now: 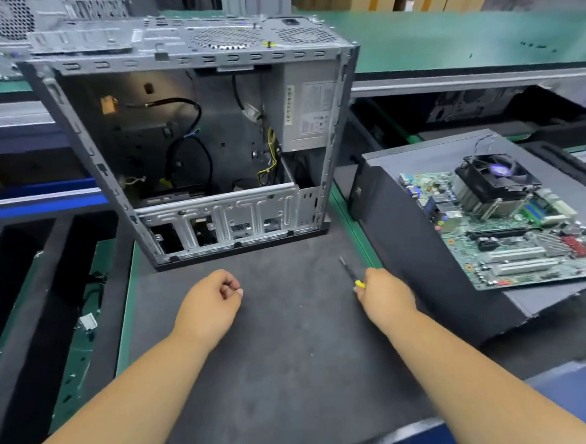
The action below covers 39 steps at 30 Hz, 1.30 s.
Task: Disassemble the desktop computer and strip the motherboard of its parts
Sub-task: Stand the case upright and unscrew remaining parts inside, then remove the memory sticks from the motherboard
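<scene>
1. The computer case (190,139) lies open on the dark mat, its side panel off; loose black and yellow cables and a grey power supply (307,113) remain inside.
2. The motherboard (511,229) (green, with white slots) rests well to the right on a flat grey panel (428,160), its black fan-topped cooler (496,180) mounted.

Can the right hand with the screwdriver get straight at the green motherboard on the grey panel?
Probably yes: the green motherboard lies face up on the grey panel, with nothing between it and the right hand.
</scene>
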Tool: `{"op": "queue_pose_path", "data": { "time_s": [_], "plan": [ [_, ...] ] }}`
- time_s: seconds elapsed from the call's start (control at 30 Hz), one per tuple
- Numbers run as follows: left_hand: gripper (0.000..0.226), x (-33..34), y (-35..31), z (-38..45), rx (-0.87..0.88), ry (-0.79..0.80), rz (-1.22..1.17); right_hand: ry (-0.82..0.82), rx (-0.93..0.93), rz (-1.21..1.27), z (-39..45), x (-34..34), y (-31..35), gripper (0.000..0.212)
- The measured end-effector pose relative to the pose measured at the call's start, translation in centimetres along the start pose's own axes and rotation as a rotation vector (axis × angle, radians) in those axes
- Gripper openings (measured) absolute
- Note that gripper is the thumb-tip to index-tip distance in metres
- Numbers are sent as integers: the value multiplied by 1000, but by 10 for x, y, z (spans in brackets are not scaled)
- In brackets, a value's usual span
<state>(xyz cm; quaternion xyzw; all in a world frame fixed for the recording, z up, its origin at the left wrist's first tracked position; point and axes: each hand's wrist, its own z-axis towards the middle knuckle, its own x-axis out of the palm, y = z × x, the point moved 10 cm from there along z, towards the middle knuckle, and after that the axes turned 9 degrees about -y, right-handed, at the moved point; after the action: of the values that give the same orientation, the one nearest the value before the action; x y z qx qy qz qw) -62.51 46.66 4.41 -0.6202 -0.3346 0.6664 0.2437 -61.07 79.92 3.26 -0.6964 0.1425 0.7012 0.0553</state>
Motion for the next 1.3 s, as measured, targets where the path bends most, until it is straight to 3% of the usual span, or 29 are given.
{"op": "queue_pose_path", "data": {
  "time_s": [0.17,0.4,0.5,0.63,0.8,0.97,1.17,1.23,1.3],
  "plan": [
    [11,27,-37,-23,-30,-4,-74,51,85,-20,7,3,-46,28],
    [11,56,-90,-43,-29,-24,-141,134,-6,15,-4,-4,-42,37],
    [11,66,-119,-49,-11,-26,-158,99,-96,127,-15,-28,-26,40],
    [10,79,-152,-54,-68,-20,-288,71,-333,309,-38,-74,2,27],
    [14,121,-195,-63,-257,106,-583,-6,-412,472,-40,-146,-13,49],
    [11,172,-247,-82,-335,337,-751,-195,-316,569,-18,-201,-83,37],
    [7,199,-271,-90,-406,370,-807,-394,-58,386,9,-225,-188,33],
    [10,202,-273,-88,-410,363,-811,-364,128,247,15,-219,-232,39],
    [13,203,-276,-86,-404,351,-811,-230,318,170,18,-205,-268,51]
  ]
}}
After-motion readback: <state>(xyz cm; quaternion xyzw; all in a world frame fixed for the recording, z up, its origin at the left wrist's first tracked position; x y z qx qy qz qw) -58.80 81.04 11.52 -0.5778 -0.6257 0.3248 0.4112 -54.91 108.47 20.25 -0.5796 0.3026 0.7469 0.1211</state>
